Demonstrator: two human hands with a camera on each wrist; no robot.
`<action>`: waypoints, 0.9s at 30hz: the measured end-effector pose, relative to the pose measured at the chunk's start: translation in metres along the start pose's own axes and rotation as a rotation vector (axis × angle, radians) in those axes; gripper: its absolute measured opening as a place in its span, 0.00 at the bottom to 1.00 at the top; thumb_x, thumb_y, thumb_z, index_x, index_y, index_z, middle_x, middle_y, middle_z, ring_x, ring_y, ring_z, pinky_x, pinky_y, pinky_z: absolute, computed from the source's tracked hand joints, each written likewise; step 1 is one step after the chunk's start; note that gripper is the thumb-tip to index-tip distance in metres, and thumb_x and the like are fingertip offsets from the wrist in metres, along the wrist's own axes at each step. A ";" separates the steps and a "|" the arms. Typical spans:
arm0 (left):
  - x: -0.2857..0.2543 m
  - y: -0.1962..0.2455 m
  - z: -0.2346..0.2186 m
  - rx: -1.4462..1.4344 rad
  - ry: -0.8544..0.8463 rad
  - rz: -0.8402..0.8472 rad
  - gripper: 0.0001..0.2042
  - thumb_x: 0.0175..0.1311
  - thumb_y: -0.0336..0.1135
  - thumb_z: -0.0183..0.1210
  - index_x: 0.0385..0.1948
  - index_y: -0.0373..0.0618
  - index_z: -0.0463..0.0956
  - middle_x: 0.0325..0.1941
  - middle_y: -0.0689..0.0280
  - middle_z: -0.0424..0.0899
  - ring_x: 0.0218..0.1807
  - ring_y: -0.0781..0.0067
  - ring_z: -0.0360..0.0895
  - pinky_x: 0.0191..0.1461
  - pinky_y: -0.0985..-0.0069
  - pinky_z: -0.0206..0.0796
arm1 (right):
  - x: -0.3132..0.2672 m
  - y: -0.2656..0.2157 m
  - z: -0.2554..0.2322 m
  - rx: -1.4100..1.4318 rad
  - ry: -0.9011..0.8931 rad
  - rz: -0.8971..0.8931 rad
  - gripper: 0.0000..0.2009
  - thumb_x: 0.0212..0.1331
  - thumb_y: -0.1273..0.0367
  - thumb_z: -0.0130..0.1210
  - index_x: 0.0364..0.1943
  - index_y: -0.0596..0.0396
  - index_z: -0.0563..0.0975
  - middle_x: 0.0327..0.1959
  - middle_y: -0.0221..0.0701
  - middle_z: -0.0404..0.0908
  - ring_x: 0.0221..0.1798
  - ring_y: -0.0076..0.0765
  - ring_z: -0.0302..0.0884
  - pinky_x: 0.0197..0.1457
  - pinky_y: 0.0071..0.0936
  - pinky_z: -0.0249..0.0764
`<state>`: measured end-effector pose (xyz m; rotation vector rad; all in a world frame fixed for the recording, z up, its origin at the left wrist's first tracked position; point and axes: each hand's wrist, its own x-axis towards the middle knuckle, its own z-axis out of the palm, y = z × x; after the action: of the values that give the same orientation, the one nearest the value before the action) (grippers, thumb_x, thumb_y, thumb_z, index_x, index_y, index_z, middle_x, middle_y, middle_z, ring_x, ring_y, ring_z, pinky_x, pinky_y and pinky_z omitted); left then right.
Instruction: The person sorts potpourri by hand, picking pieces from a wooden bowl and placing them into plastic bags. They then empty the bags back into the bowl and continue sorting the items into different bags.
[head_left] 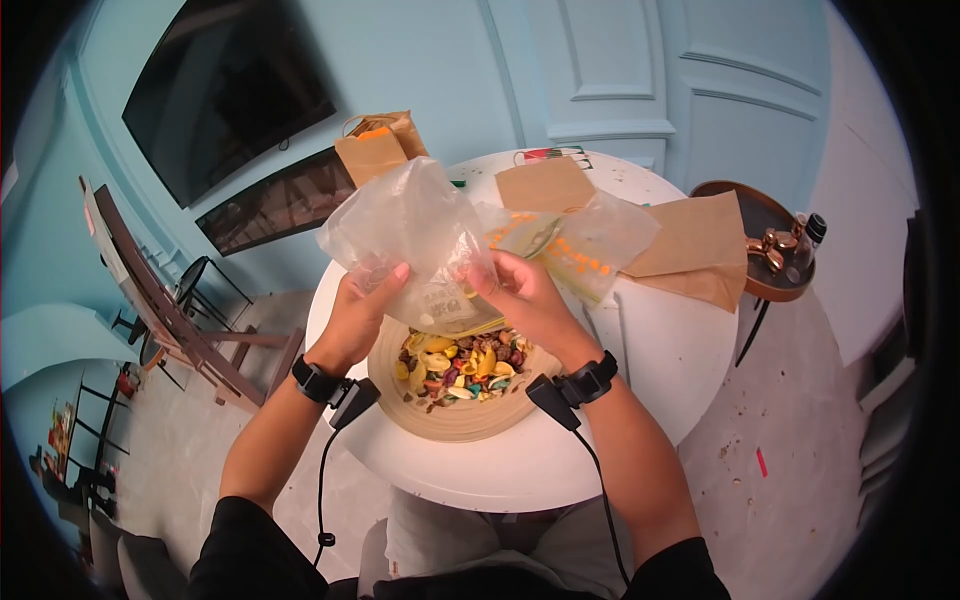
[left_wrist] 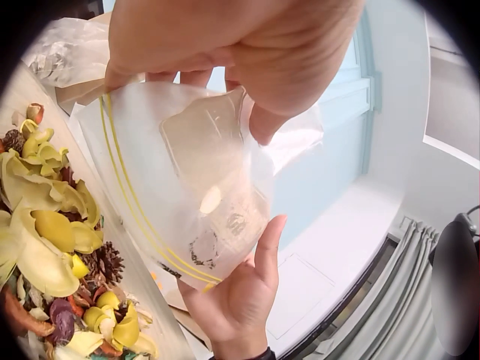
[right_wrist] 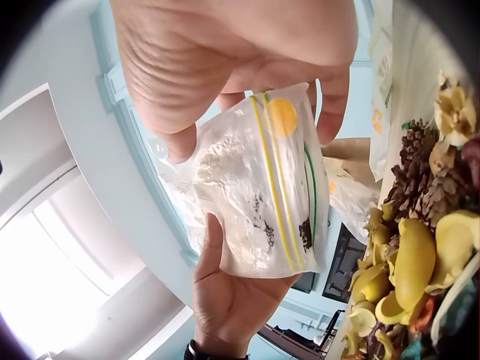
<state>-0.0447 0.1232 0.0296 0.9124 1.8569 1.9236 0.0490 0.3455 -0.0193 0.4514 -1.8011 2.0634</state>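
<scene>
A clear zip bag with a yellow seal strip is held up over a round woven plate of potpourri. My left hand grips the bag's left side, thumb on the near face. My right hand pinches its right side. The left wrist view shows the bag with its yellow strip toward the potpourri. In the right wrist view an orange round spot and a green line show at the bag's strip end. A few pale bits seem to lie inside.
On the white round table, more zip bags with orange pieces and flat brown paper bags lie behind and right. A standing paper bag is at the back left. A side tray holds copper-coloured objects and a bottle.
</scene>
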 end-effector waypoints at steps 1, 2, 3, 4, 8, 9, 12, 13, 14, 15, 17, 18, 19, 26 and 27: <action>0.000 -0.001 -0.001 -0.048 0.018 0.001 0.21 0.74 0.39 0.61 0.64 0.43 0.70 0.62 0.66 0.79 0.63 0.72 0.75 0.67 0.69 0.68 | 0.000 0.000 -0.001 -0.002 -0.014 0.010 0.23 0.71 0.54 0.59 0.57 0.60 0.80 0.49 0.30 0.85 0.51 0.22 0.80 0.55 0.24 0.76; -0.001 -0.003 -0.001 -0.096 0.034 0.001 0.22 0.74 0.39 0.61 0.65 0.43 0.69 0.63 0.66 0.78 0.63 0.72 0.74 0.68 0.69 0.67 | 0.000 -0.002 0.000 0.011 -0.004 0.006 0.23 0.72 0.54 0.58 0.57 0.60 0.80 0.49 0.30 0.86 0.52 0.21 0.80 0.56 0.24 0.76; -0.001 -0.006 -0.002 -0.144 0.048 0.001 0.23 0.74 0.39 0.61 0.66 0.44 0.67 0.64 0.66 0.77 0.64 0.71 0.74 0.68 0.68 0.67 | -0.001 -0.004 0.003 0.025 0.007 0.002 0.23 0.73 0.54 0.57 0.56 0.60 0.80 0.49 0.30 0.86 0.52 0.21 0.79 0.57 0.24 0.75; -0.001 -0.010 0.000 -0.111 0.060 0.017 0.23 0.73 0.39 0.61 0.66 0.43 0.68 0.62 0.65 0.78 0.63 0.72 0.74 0.68 0.69 0.67 | -0.002 -0.005 0.004 0.039 0.016 0.000 0.23 0.74 0.53 0.55 0.56 0.60 0.81 0.50 0.30 0.86 0.52 0.21 0.79 0.58 0.24 0.75; -0.008 -0.017 0.007 -0.055 0.089 0.056 0.24 0.72 0.39 0.63 0.65 0.42 0.68 0.59 0.65 0.79 0.61 0.72 0.75 0.66 0.70 0.67 | 0.000 0.003 0.001 -0.009 -0.004 -0.003 0.24 0.76 0.53 0.51 0.57 0.61 0.81 0.51 0.30 0.86 0.53 0.20 0.78 0.60 0.23 0.73; -0.009 -0.016 0.008 -0.059 0.086 0.060 0.24 0.72 0.39 0.63 0.65 0.41 0.68 0.59 0.65 0.78 0.61 0.72 0.75 0.66 0.70 0.67 | 0.000 0.006 0.001 -0.009 0.003 0.006 0.24 0.77 0.53 0.51 0.58 0.61 0.81 0.51 0.30 0.86 0.53 0.20 0.78 0.60 0.23 0.73; -0.012 -0.015 0.002 -0.004 0.036 0.029 0.25 0.71 0.37 0.64 0.65 0.41 0.67 0.61 0.64 0.77 0.63 0.72 0.73 0.67 0.69 0.67 | 0.000 0.010 0.000 -0.045 0.058 -0.015 0.24 0.77 0.53 0.50 0.59 0.61 0.80 0.51 0.31 0.86 0.53 0.21 0.78 0.60 0.23 0.73; -0.012 -0.016 -0.005 0.015 0.053 0.004 0.26 0.70 0.37 0.65 0.66 0.41 0.66 0.62 0.63 0.76 0.64 0.71 0.72 0.68 0.68 0.66 | 0.000 0.010 0.000 -0.062 0.079 -0.028 0.25 0.77 0.53 0.50 0.60 0.62 0.80 0.51 0.31 0.86 0.53 0.21 0.78 0.60 0.23 0.73; -0.010 -0.015 -0.012 0.033 0.069 -0.021 0.28 0.70 0.37 0.65 0.67 0.41 0.65 0.64 0.62 0.74 0.65 0.70 0.71 0.69 0.67 0.65 | 0.000 0.009 0.000 -0.058 0.088 -0.023 0.24 0.77 0.53 0.50 0.59 0.62 0.80 0.51 0.31 0.86 0.53 0.21 0.78 0.59 0.23 0.73; -0.008 -0.015 -0.016 0.051 0.085 -0.045 0.29 0.69 0.37 0.66 0.68 0.41 0.64 0.65 0.61 0.73 0.67 0.69 0.70 0.70 0.66 0.65 | 0.000 0.006 -0.001 -0.054 0.098 -0.020 0.24 0.77 0.54 0.50 0.59 0.62 0.80 0.51 0.32 0.86 0.52 0.21 0.79 0.59 0.23 0.73; -0.008 -0.007 -0.015 -0.016 0.094 -0.005 0.30 0.68 0.37 0.67 0.68 0.40 0.64 0.65 0.61 0.74 0.67 0.68 0.70 0.70 0.66 0.64 | 0.000 0.005 -0.002 -0.048 0.104 -0.025 0.24 0.77 0.54 0.50 0.58 0.62 0.80 0.50 0.32 0.87 0.52 0.21 0.79 0.59 0.23 0.73; -0.010 -0.002 -0.013 -0.049 0.099 0.015 0.31 0.67 0.37 0.68 0.68 0.40 0.65 0.65 0.61 0.74 0.67 0.67 0.70 0.71 0.66 0.64 | 0.000 0.006 -0.002 -0.046 0.100 -0.033 0.24 0.77 0.53 0.50 0.58 0.62 0.81 0.50 0.32 0.87 0.52 0.20 0.79 0.59 0.23 0.73; -0.012 0.000 -0.009 -0.031 0.077 0.016 0.30 0.66 0.37 0.68 0.67 0.39 0.66 0.63 0.61 0.75 0.66 0.68 0.71 0.70 0.66 0.64 | -0.001 0.007 -0.002 -0.043 0.096 -0.040 0.24 0.77 0.53 0.50 0.58 0.62 0.81 0.49 0.31 0.87 0.51 0.20 0.79 0.59 0.23 0.73; -0.013 0.005 -0.009 0.145 -0.117 -0.005 0.27 0.65 0.36 0.69 0.63 0.39 0.72 0.59 0.63 0.81 0.62 0.72 0.75 0.69 0.69 0.66 | 0.001 0.008 -0.004 0.046 0.242 -0.050 0.25 0.76 0.51 0.51 0.55 0.62 0.81 0.44 0.24 0.85 0.46 0.16 0.77 0.54 0.19 0.72; -0.012 0.004 -0.013 0.177 -0.168 -0.029 0.26 0.66 0.37 0.68 0.63 0.39 0.72 0.59 0.63 0.81 0.61 0.73 0.76 0.68 0.69 0.67 | 0.001 0.010 -0.010 0.045 0.258 -0.012 0.25 0.76 0.52 0.51 0.55 0.62 0.81 0.43 0.23 0.84 0.44 0.15 0.76 0.53 0.18 0.72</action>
<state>-0.0435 0.1049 0.0317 1.0595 1.9506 1.6302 0.0437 0.3542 -0.0289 0.1961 -1.6011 2.0509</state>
